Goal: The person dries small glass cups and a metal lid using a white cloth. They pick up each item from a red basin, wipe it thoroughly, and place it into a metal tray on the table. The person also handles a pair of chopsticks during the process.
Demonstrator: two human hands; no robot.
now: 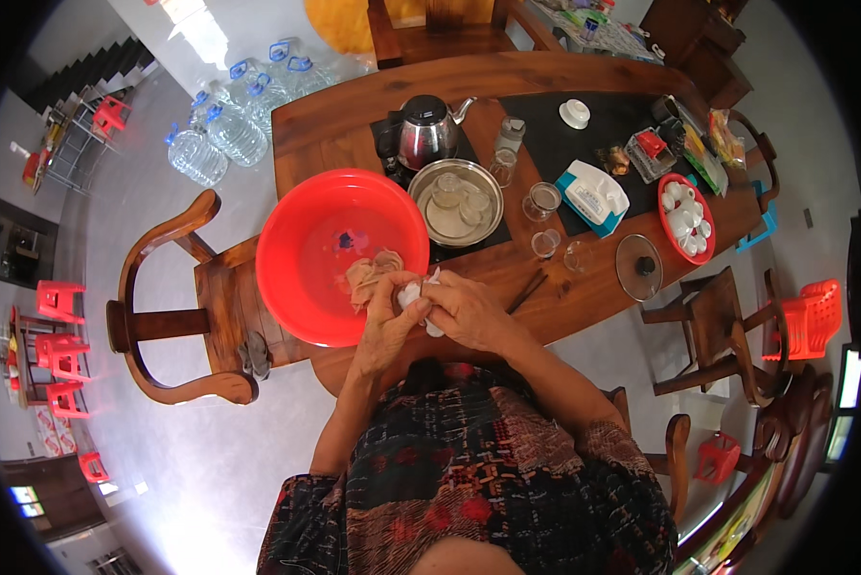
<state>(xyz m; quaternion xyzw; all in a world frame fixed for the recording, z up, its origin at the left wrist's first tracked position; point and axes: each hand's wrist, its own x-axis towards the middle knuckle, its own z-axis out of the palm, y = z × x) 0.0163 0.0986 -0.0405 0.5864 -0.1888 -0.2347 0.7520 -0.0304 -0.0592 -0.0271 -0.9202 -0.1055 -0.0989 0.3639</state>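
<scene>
Over the table's near edge, my left hand and my right hand meet with bent fingers around a small white thing. Soft white bits stick out above and below the fingers, like a tissue or thin cloth; whether something is wrapped inside is hidden. Just left of my hands stands a large red basin with water in it. A crumpled tan cloth lies inside against its near right wall. Beyond my right hand, a steel pot holds several clear glass cups.
A kettle stands behind the pot. To the right are glasses, a tissue pack, a glass lid and a red bowl of white cups. Wooden chairs flank the table; water jugs stand behind left.
</scene>
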